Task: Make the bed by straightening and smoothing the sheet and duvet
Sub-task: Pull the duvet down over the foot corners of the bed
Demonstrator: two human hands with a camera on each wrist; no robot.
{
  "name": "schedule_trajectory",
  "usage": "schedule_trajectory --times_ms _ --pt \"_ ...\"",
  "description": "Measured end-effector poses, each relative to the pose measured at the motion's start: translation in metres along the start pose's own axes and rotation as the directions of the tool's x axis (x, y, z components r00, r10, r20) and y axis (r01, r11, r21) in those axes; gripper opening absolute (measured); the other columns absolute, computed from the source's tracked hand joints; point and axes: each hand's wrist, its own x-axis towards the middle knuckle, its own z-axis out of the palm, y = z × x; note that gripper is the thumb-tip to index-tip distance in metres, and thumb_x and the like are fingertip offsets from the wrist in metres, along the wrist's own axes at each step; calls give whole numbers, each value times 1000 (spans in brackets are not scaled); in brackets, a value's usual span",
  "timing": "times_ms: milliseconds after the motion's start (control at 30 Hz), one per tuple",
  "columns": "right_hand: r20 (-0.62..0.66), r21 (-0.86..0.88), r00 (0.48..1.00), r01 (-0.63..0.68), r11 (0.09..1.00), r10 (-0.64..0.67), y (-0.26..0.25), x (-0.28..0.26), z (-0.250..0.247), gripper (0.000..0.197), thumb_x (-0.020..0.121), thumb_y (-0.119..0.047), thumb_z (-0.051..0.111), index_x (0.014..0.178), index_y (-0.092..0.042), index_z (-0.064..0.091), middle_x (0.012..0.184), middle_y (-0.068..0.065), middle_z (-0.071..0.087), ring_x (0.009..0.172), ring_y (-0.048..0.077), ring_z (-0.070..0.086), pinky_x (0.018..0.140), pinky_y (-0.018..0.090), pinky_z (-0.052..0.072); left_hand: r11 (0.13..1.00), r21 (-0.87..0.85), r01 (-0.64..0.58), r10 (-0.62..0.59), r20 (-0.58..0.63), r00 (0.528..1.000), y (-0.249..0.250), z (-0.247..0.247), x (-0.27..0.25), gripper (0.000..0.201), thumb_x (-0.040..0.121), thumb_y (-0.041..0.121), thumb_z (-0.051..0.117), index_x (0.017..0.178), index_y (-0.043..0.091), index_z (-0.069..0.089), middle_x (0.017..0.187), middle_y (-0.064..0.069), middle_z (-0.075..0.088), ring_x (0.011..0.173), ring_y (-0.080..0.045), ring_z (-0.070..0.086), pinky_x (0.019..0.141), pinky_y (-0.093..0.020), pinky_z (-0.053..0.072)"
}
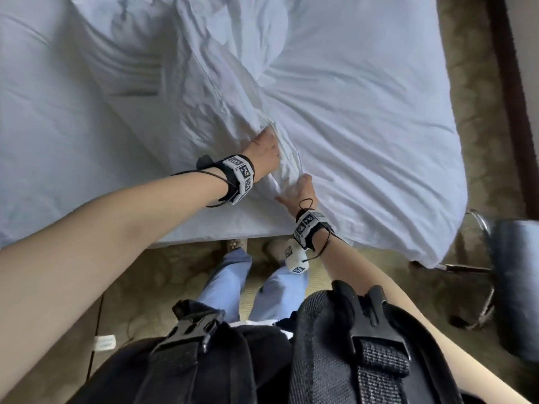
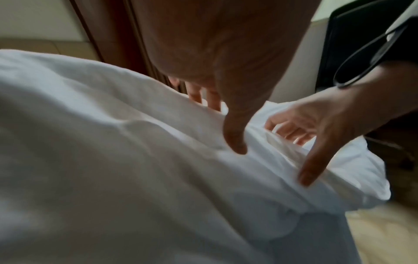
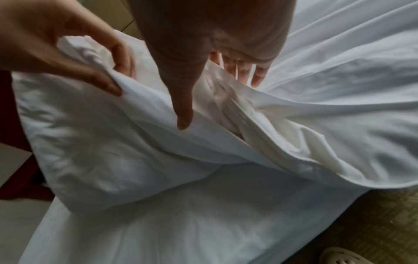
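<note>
A rumpled white duvet lies bunched over the middle and right of the bed, on a white sheet. My left hand grips a bunched fold of the duvet; in the right wrist view the left hand has its fingers curled round a wad of fabric. Just nearer the bed's edge, my right hand straddles the same fold. Its thumb rests on the near side and its straight fingers reach over the far side. The left wrist view shows the right hand spread over the duvet.
A creased pillow lies at the bed's far left. I stand at the bed's near edge on patterned carpet. A chair with a metal frame stands close on the right, past the overhanging duvet corner. Dark wooden trim runs along the right.
</note>
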Motion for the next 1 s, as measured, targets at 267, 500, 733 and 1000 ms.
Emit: schedule_trajectory --times_ms 267,500,733,1000 --pt "-89 158 995 -32 987 47 -5 -10 1 41 84 -31 62 115 -10 44 101 14 63 89 33 61 76 41 50 888 -415 -199 70 -307 949 -16 -30 8 16 90 22 57 101 12 59 100 -7 62 98 -28 56 87 -35 39" --pt "-4 77 996 -85 993 85 4 -13 -14 14 93 -20 56 89 -12 46 88 10 52 80 23 47 68 26 30 958 -185 -218 198 -121 973 -30 -32 42 21 86 21 66 104 10 64 138 -8 47 123 -31 46 105 -40 36" --pt "-45 115 993 -106 988 112 9 -26 -15 29 96 -20 54 109 1 68 116 18 66 109 32 59 87 31 43 929 -110 -353 365 122 923 -27 -32 70 27 85 38 56 68 18 52 92 -5 65 103 -26 61 117 -54 2" --pt "-216 173 968 -92 981 129 10 -36 -14 32 93 -22 58 89 7 71 100 19 67 96 31 59 81 32 41 888 -259 -380 366 -102 925 -30 -11 45 30 101 31 36 109 5 47 86 -12 59 78 -31 55 66 -33 38"
